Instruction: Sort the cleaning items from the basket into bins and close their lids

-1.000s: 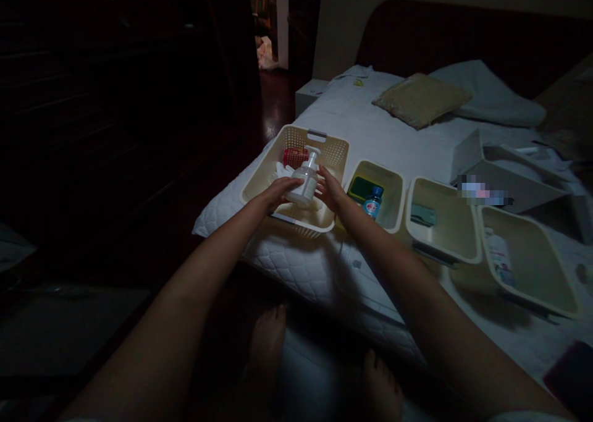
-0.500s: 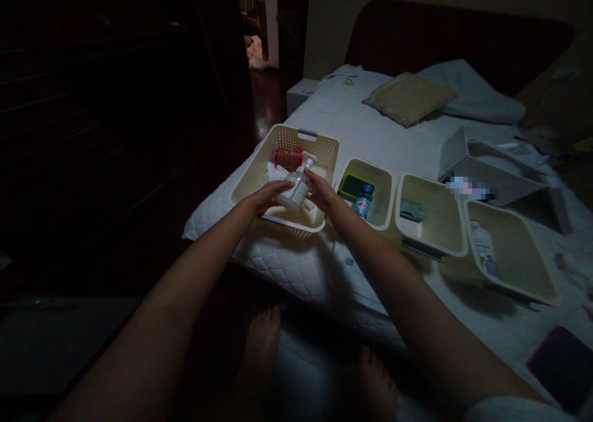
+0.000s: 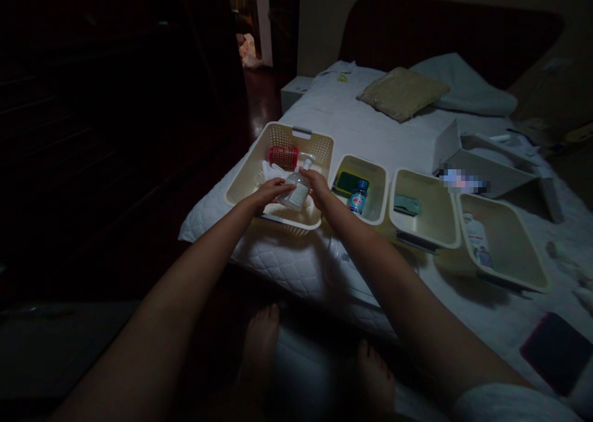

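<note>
A clear pump bottle (image 3: 294, 194) with a white pump top and pale label is held over the large cream basket (image 3: 234, 184). My left hand (image 3: 270, 194) is closed on its left side, fingers across the front. On the other side my right hand (image 3: 315, 187) grips it near the shoulder. The bottle leans a little, its pump towards the upper right. Behind it in the basket lie a red patterned cylinder (image 3: 283, 157) and some crumpled white material (image 3: 272, 171), partly covered by the bottle and my left hand.
Right of the basket stand three cream bins in a row: one (image 3: 382, 190) with a green-and-yellow item and a blue bottle (image 3: 358, 198), one (image 3: 456, 227) with a folded green cloth (image 3: 407, 206), one (image 3: 540, 267) with a white bottle (image 3: 476, 240). A dark flat object (image 3: 558, 351) lies at right.
The whole scene has shifted left as the camera turned right. The pump bottle tilted over to the right and is now somewhat more upright, both hands staying on it.
</note>
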Demonstrator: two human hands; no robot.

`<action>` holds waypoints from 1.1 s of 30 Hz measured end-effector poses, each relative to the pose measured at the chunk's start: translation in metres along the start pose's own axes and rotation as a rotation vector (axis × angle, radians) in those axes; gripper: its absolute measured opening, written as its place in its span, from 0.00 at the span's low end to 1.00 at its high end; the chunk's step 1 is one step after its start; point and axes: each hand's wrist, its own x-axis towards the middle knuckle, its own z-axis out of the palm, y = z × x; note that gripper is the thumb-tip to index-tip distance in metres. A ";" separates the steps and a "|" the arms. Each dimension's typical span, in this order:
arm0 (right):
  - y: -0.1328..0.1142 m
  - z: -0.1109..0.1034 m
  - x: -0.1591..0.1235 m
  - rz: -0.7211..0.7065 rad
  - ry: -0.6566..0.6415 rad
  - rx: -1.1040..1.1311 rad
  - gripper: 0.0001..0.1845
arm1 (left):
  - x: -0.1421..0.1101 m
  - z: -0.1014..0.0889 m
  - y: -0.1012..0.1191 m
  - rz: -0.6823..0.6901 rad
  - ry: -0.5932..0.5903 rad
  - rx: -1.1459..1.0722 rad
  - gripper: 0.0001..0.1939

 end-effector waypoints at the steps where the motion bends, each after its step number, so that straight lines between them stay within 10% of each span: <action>1: 0.000 0.000 0.001 -0.020 0.016 -0.002 0.16 | 0.000 0.002 0.001 0.008 -0.015 -0.002 0.26; 14: -0.002 0.003 -0.003 -0.084 0.228 -0.045 0.19 | 0.002 0.007 0.002 0.162 0.154 0.120 0.30; 33: -0.003 0.007 -0.005 -0.032 0.134 -0.051 0.16 | 0.005 0.003 -0.006 0.035 0.055 0.084 0.27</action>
